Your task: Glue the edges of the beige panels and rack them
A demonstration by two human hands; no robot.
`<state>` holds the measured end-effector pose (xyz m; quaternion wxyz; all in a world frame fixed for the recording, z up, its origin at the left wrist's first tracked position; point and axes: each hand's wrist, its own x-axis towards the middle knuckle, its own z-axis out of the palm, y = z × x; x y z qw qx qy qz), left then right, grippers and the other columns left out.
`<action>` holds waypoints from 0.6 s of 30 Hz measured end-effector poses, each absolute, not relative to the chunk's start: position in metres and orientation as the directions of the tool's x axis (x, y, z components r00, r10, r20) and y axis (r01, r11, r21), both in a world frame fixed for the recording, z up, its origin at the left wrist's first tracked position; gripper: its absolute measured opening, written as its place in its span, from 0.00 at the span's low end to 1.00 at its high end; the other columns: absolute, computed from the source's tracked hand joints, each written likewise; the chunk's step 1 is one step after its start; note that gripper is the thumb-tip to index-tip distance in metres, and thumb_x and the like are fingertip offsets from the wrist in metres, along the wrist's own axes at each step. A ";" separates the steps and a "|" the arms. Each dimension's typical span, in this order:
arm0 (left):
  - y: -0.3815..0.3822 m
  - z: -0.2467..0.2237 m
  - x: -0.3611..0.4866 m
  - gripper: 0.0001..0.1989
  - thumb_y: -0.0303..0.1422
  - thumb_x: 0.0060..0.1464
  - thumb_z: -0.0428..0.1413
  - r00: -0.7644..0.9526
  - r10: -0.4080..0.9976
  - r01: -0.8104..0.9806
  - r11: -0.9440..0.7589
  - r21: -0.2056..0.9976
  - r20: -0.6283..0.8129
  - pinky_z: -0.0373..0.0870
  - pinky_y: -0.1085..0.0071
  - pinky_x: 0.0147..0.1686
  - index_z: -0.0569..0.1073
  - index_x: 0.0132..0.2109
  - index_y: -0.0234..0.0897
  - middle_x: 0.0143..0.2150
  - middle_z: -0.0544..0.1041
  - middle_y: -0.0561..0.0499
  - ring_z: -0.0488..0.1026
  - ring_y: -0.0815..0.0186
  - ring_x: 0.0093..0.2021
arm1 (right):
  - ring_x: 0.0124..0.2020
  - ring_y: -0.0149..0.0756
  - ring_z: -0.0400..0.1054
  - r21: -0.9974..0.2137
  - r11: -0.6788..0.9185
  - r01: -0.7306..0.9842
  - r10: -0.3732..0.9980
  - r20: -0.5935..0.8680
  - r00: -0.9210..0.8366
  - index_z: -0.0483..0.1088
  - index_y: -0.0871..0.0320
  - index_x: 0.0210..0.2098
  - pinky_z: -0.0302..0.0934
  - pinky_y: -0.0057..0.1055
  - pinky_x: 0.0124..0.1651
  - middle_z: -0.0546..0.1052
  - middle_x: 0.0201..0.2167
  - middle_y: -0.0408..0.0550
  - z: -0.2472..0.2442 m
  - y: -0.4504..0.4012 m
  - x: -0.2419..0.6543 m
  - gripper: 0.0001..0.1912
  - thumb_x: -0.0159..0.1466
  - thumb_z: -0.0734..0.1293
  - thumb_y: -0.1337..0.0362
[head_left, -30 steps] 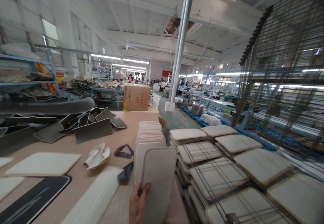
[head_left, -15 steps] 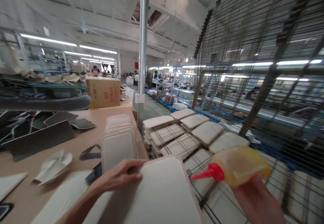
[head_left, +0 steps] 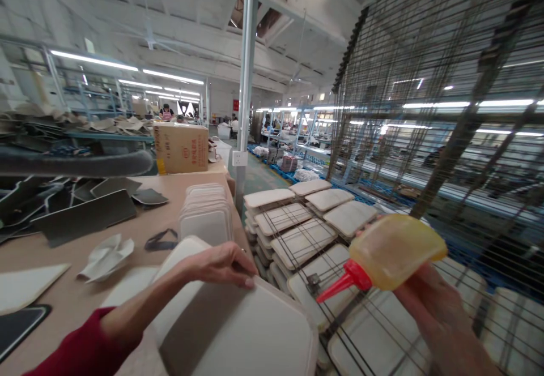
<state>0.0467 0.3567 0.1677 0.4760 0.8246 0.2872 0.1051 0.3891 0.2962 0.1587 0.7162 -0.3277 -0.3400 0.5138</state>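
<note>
My left hand (head_left: 225,264) is closed on the top edge of a white padded panel (head_left: 263,325) with rounded corners, thumb on the near face. The panel is tilted up at the table's right edge. Behind it, partly covered by my forearm, is another white panel (head_left: 178,302). In my right hand (head_left: 437,313) is a squeeze bottle (head_left: 395,251) of yellowish liquid, its red nozzle (head_left: 344,280) pointing down and left. The bottle is above a wire rack (head_left: 314,226) carrying white panels, to the right of the held one.
A row of stacked white panels (head_left: 206,220) stands on the brown table (head_left: 144,217). Left of it lie a dark strap (head_left: 161,241), a crumpled pale piece (head_left: 106,257) and dark offcuts (head_left: 89,214). A cardboard box (head_left: 182,148) and a metal post (head_left: 246,81) are farther back.
The held panel's top edge has moved lower and tilted, with my left hand slightly right of before. My right hand has lifted the bottle a little. The view has shifted slightly.
</note>
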 end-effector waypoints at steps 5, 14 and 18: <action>0.366 0.189 0.048 0.17 0.43 0.47 0.60 0.848 0.499 0.397 -0.376 0.837 -0.179 0.57 0.81 0.21 0.78 0.30 0.30 0.21 0.69 0.54 0.62 0.72 0.24 | 0.53 0.47 0.63 -0.865 0.189 -0.465 0.982 0.155 0.110 0.63 0.44 0.54 0.53 0.46 0.57 0.72 0.50 0.46 0.155 0.304 0.380 0.42 0.40 0.76 0.51; 0.358 0.193 0.045 0.18 0.45 0.44 0.61 0.843 0.487 0.390 -0.263 0.882 -0.228 0.60 0.80 0.22 0.79 0.30 0.31 0.22 0.74 0.52 0.67 0.70 0.24 | 0.49 0.50 0.66 -0.846 0.148 -0.513 0.989 0.118 0.091 0.64 0.44 0.53 0.59 0.47 0.52 0.73 0.48 0.48 0.137 0.314 0.369 0.44 0.37 0.77 0.52; 0.358 0.185 0.037 0.18 0.44 0.43 0.62 0.833 0.504 0.386 -0.231 0.893 -0.230 0.61 0.80 0.22 0.79 0.31 0.31 0.22 0.74 0.52 0.67 0.70 0.24 | 0.51 0.53 0.64 -0.851 0.148 -0.503 0.984 0.078 0.159 0.66 0.45 0.51 0.56 0.50 0.53 0.74 0.46 0.49 0.149 0.312 0.359 0.44 0.33 0.78 0.52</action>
